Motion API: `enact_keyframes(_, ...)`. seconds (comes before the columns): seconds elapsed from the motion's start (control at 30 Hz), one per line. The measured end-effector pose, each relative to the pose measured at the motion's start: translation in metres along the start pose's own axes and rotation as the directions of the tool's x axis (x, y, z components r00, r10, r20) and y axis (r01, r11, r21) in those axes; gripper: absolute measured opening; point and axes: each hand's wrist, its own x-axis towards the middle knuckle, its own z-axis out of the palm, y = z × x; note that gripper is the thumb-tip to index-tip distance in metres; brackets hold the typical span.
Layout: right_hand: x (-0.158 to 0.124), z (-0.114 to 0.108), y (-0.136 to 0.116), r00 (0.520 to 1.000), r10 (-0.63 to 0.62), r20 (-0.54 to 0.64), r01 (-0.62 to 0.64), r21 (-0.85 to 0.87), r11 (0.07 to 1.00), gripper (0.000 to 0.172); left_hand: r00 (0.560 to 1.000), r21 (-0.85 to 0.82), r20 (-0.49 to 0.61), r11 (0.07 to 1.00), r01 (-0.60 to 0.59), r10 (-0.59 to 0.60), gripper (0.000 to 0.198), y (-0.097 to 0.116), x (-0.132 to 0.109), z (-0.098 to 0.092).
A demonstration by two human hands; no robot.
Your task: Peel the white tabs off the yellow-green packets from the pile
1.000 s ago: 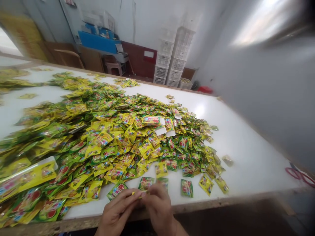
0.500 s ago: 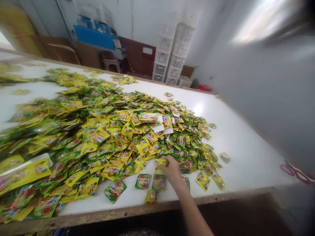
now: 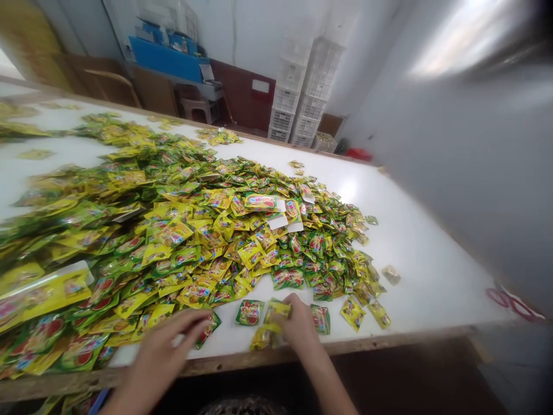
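Observation:
A big heap of small yellow and green snack sachets point(image 3: 181, 219) covers the white table point(image 3: 427, 271). My right hand point(image 3: 298, 325) rests near the front edge, its fingers closed on one or two yellow sachets point(image 3: 276, 314). My left hand point(image 3: 168, 346) reaches in from the lower left, blurred by motion, fingers stretched out over the sachets at the heap's near edge and holding nothing that I can see. A green sachet point(image 3: 249, 312) lies flat between the two hands.
A long yellow card strip point(image 3: 41, 294) lies at the heap's left. Loose sachets point(image 3: 367, 311) sit to the right of my right hand. Red scissors point(image 3: 514, 302) lie at the far right edge. White crates point(image 3: 302, 98) stand stacked by the far wall.
My right hand has drawn back from the heap toward the front edge with sachets in it. My left hand has come back into view from the lower left.

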Motion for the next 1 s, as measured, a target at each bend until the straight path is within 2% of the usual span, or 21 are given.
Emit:
enact_keyframes(0.03,-0.001,0.001,0.0,1.0,-0.021,-0.022,0.02,-0.041,0.999,0.018,0.986,0.014,0.159,0.999,-0.049,0.046,0.016,0.009,0.006,0.024)
enact_keyframes(0.1,-0.001,0.0,0.0,0.998,-0.047,-0.038,0.044,-0.061,0.997,0.015,0.912,0.018,0.403,0.996,-0.089,0.074,0.026,0.025,0.019,0.075)
enact_keyframes(0.17,-0.001,-0.002,0.0,0.999,-0.036,-0.033,0.035,-0.022,0.999,0.021,0.904,0.049,0.426,0.996,-0.074,0.046,0.037,0.034,0.03,0.118)
enact_keyframes(0.2,-0.001,-0.002,0.001,0.999,-0.028,-0.028,0.029,0.006,1.0,0.028,0.906,0.072,0.422,0.996,-0.06,0.025,0.039,0.035,0.035,0.132)
enact_keyframes(0.27,-0.002,-0.002,0.001,0.999,-0.035,-0.017,0.036,0.05,0.998,0.035,0.908,0.119,0.418,0.992,-0.032,-0.021,0.034,0.032,0.044,0.148)
enact_keyframes(0.37,-0.005,0.001,0.006,0.994,-0.109,0.025,0.107,0.07,0.992,0.024,0.892,0.166,0.447,0.986,-0.007,-0.069,0.021,0.026,0.052,0.148)
enact_keyframes(0.43,-0.006,0.003,0.012,0.986,-0.168,0.009,0.166,0.07,0.984,0.02,0.888,0.173,0.454,0.985,-0.007,-0.073,0.017,0.024,0.051,0.144)
enact_keyframes(0.57,-0.001,0.005,0.026,0.952,-0.263,-0.158,0.287,0.151,0.946,0.038,0.878,0.131,0.477,0.991,-0.031,-0.035,0.016,0.029,0.042,0.141)
enact_keyframes(0.67,0.003,0.006,0.032,0.973,-0.222,-0.063,0.23,0.341,0.911,0.043,0.868,0.106,0.495,0.989,-0.107,0.041,0.01,0.049,0.05,0.133)
enact_keyframes(0.73,0.005,0.007,0.032,0.993,-0.122,-0.004,0.111,0.435,0.894,0.05,0.882,0.121,0.457,0.973,-0.194,0.119,0.013,0.072,0.076,0.121)
enact_keyframes(0.8,0.006,0.008,0.03,1.0,-0.023,-0.002,0.022,0.475,0.88,0.054,0.908,0.173,0.362,0.941,-0.29,0.213,0.021,0.099,0.117,0.109)
enact_keyframes(0.83,0.007,0.009,0.028,1.0,0.008,-0.011,-0.001,0.482,0.876,0.056,0.912,0.205,0.316,0.92,-0.334,0.261,0.033,0.112,0.142,0.103)
enact_keyframes(0.93,0.008,0.01,0.025,0.998,0.026,-0.057,0.006,0.505,0.863,0.056,0.916,0.335,0.242,0.858,-0.389,0.32,0.067,0.142,0.211,0.089)
enact_keyframes(1.0,0.009,0.011,0.024,0.996,0.049,-0.076,0.002,0.557,0.831,0.056,0.919,0.413,0.251,0.825,-0.386,0.304,0.07,0.152,0.237,0.082)
